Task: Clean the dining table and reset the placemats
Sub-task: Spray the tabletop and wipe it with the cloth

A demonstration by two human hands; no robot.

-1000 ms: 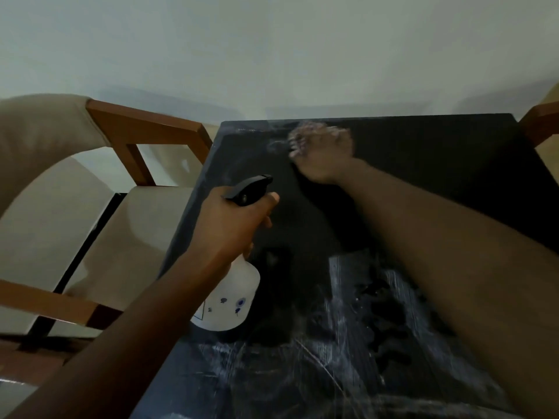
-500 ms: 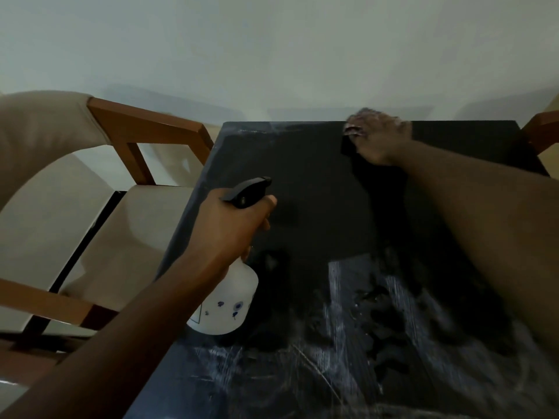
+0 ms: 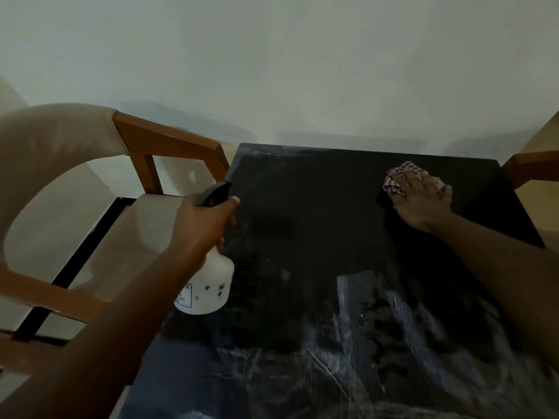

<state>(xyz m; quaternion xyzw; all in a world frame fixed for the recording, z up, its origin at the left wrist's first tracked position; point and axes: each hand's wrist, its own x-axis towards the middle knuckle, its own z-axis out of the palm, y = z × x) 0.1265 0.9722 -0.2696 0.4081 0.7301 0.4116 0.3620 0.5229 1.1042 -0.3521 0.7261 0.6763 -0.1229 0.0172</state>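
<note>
checked cloth (image 3: 405, 172): soft, limp, light, probably quick to bunch; best pinned under a flat palm. lies far right on the dark dining table (image 3: 302, 237), pressed down by the spread right hand (image 3: 422, 199). left hand (image 3: 202, 225) grips the spray bottle (image 3: 210, 287) by its neck. since half a second ago: cloth swept rightward, bottle unmoved.

Left forearm (image 3: 106, 343) and right forearm (image 3: 499, 267) bare to the frame edge, left grip (image 3: 202, 225) and right grip (image 3: 420, 198) bare as well.
</note>
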